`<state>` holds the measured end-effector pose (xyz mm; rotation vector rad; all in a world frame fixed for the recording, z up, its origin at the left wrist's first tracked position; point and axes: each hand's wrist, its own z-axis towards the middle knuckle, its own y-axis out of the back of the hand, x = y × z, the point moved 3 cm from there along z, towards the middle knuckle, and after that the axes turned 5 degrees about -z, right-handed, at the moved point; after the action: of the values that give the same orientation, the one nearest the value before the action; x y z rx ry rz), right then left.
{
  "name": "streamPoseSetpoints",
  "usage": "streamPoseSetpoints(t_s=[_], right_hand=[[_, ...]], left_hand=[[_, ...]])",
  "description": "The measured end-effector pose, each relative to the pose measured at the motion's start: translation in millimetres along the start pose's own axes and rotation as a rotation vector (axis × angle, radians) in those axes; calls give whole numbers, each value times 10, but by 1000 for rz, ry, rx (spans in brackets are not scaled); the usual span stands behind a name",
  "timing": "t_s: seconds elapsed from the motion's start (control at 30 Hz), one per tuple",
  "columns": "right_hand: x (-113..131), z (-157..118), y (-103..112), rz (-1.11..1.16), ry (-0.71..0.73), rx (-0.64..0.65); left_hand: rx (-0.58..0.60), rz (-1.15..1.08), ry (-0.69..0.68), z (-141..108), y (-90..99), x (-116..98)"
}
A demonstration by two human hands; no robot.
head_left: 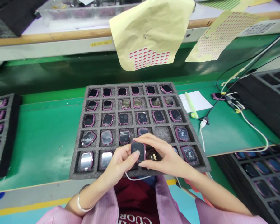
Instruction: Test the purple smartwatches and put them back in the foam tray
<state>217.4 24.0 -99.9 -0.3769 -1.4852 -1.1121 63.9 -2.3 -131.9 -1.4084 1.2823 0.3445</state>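
A purple-framed smartwatch (138, 151) with a dark screen is held above the near part of a grey foam tray (75, 149). My left hand (121, 160) grips it from the left, its thumb on the screen. My right hand (164, 155) has its fingertips on the watch's top and right edges, closed around that side. Between my right thumb and fingers, another watch face (151, 154) with a lit spot shows; whether it lies in the tray I cannot tell. Several similar watches sit in the compartments, some hidden by my hands.
A second foam tray (10, 133) with watches stands at the left. To the right lie white paper (199, 101), a pale green strip (191, 105), cables (259, 132) and a white plug (203, 123). Black trays (233, 171) flank the bench. Yellow sticker sheets (151, 34) hang from the shelf.
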Motion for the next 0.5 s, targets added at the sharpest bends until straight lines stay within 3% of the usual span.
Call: streamPoseSetpoints(t_s=[0.13, 0.3, 0.4, 0.5], right_hand=[[-18, 8, 33, 246, -43, -11], [-44, 31, 41, 327, -64, -1], [-50, 19, 45, 310, -56, 4], [-34, -5, 48, 225, -28, 14]], left_hand=[[107, -107, 28, 1, -9, -10], [171, -147, 54, 8, -16, -4], [161, -99, 37, 1, -18, 5], [66, 10, -40, -8, -18, -16]])
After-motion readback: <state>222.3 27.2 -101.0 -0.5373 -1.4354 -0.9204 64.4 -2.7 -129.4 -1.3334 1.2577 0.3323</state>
